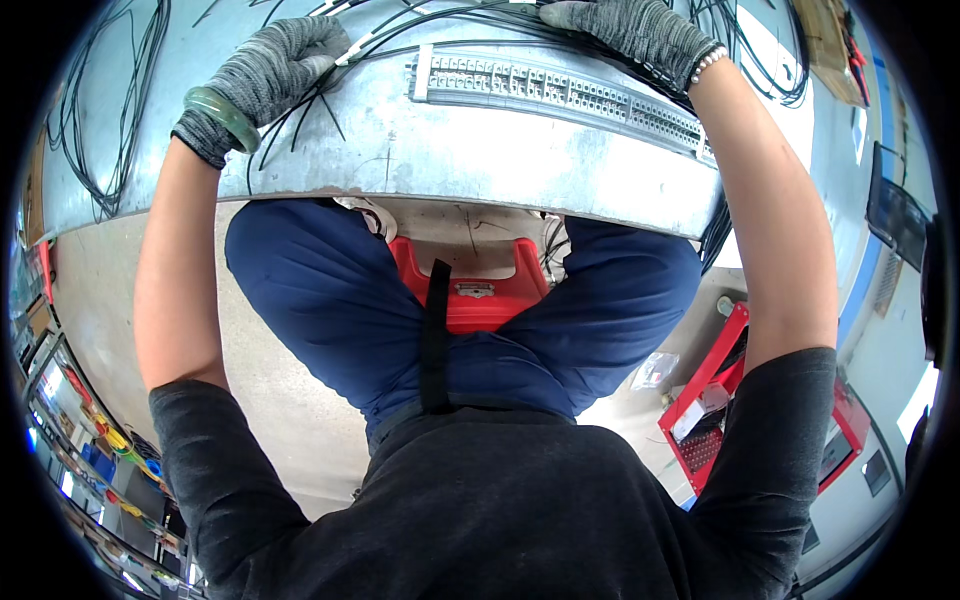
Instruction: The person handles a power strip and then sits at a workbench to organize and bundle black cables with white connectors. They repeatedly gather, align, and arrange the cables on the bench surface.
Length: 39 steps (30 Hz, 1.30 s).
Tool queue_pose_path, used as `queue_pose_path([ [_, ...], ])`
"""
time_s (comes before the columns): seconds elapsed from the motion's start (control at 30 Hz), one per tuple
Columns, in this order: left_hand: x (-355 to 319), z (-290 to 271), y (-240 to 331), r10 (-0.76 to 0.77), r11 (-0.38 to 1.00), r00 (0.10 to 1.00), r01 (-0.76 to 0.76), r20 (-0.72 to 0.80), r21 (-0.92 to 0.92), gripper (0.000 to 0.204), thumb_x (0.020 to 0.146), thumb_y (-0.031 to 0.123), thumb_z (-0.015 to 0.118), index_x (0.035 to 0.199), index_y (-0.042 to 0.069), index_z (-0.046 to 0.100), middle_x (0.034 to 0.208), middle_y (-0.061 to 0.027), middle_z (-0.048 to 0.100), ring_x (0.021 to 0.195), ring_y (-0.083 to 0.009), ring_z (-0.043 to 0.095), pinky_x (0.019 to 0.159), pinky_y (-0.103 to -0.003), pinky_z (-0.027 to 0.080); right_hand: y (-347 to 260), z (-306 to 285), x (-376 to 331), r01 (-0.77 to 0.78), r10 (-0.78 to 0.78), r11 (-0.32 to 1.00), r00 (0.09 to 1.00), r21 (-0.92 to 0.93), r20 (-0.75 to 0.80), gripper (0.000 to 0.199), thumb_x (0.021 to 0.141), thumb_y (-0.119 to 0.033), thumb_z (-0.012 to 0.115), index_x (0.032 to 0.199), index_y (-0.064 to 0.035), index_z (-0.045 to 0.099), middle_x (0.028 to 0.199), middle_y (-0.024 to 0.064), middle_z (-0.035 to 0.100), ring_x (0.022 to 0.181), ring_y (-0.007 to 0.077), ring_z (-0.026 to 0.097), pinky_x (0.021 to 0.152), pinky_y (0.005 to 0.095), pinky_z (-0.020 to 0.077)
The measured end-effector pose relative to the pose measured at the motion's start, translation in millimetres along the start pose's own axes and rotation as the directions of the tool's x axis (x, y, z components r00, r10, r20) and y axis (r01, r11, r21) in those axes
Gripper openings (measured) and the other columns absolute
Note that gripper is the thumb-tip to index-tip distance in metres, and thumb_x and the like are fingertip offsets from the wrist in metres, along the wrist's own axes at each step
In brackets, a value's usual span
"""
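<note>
My left hand [278, 72], in a grey knitted glove with a green bangle at the wrist, is closed on black wires [395, 34] near their white sleeves. Several loose wire ends stick out below its fingers. My right hand [645, 38], gloved the same way with a beaded bracelet, is closed over the same bundle farther right, its fingers partly hidden at the upper edge. Between the hands, on the near side of the wires, a long grey terminal block strip [560, 92] lies on the metal plate [330, 165].
Coiled black wires [112, 120] lie at the plate's left, with another coil [790, 60] at the right. Under the plate, between my knees, is a red plastic stool [480, 318]. A red tool cart [700, 440] stands at the right. Shelving [90, 430] lines the left.
</note>
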<state>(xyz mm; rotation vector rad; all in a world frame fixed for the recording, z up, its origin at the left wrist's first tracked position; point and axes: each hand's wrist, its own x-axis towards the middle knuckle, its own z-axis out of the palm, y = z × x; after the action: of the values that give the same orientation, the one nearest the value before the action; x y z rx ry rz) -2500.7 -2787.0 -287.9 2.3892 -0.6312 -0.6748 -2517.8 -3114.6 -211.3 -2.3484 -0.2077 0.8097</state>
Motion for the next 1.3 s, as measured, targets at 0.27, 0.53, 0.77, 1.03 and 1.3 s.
queue_pose_path([
  [0.27,-1.4,-6.7,10.6,-0.017,0.954,0.998,0.035,0.065,-0.298,0.012,0.089,0.016,0.055,0.092,0.004,0.058,0.077,0.0039,0.053,0.074,-0.0061,0.046,0.072,-0.021,0.040,10.1,1.8,8.9,-0.009,0.007,0.997,1.000,-0.080,-0.029,0.027,0.087,-0.025,0.060,0.102,-0.0024,0.064,0.084,0.0109,0.065,0.081,0.0188,0.059,0.077,0.0311,0.0450],
  [0.53,-3.5,-5.9,8.9,0.041,0.941,0.999,-0.032,0.020,-0.336,0.017,0.090,0.022,0.056,0.093,0.005,0.059,0.077,0.0044,0.052,0.072,-0.0054,0.044,0.067,-0.021,0.040,18.0,6.2,13.5,-0.055,0.058,0.996,0.998,0.067,-0.039,0.025,0.085,-0.021,0.063,0.102,-0.0031,0.065,0.083,0.0068,0.065,0.080,0.0144,0.057,0.076,0.0285,0.0448],
  [0.77,-0.8,-7.6,11.5,-0.032,0.945,0.996,0.055,0.077,-0.323,0.018,0.090,0.022,0.057,0.094,0.005,0.059,0.078,0.0048,0.053,0.073,-0.0054,0.045,0.069,-0.020,0.040,16.0,5.5,9.3,-0.081,0.087,0.986,0.995,0.146,-0.039,0.025,0.084,-0.021,0.065,0.102,-0.0036,0.066,0.083,0.0045,0.065,0.079,0.0119,0.055,0.076,0.0262,0.0443],
  [1.03,-1.6,-5.4,-5.4,0.055,0.953,0.998,-0.044,0.031,-0.299,0.018,0.089,0.021,0.058,0.095,0.004,0.059,0.079,0.0043,0.053,0.075,-0.0058,0.045,0.071,-0.021,0.041,12.0,8.3,11.2,-0.013,0.019,0.993,0.999,0.118,-0.047,0.026,0.084,-0.022,0.064,0.102,-0.0028,0.065,0.084,0.0060,0.064,0.081,0.0135,0.056,0.077,0.0279,0.0443],
  [1.3,-0.3,-7.5,4.6,0.016,0.948,1.000,-0.012,0.012,-0.317,0.022,0.090,0.024,0.059,0.102,0.005,0.060,0.083,0.0034,0.057,0.080,-0.0059,0.049,0.075,-0.022,0.042,16.4,2.7,8.9,0.018,-0.018,1.000,0.998,-0.005,-0.054,0.023,0.086,-0.022,0.061,0.099,-0.0026,0.063,0.081,0.0055,0.062,0.080,0.0136,0.055,0.075,0.0287,0.0438],
])
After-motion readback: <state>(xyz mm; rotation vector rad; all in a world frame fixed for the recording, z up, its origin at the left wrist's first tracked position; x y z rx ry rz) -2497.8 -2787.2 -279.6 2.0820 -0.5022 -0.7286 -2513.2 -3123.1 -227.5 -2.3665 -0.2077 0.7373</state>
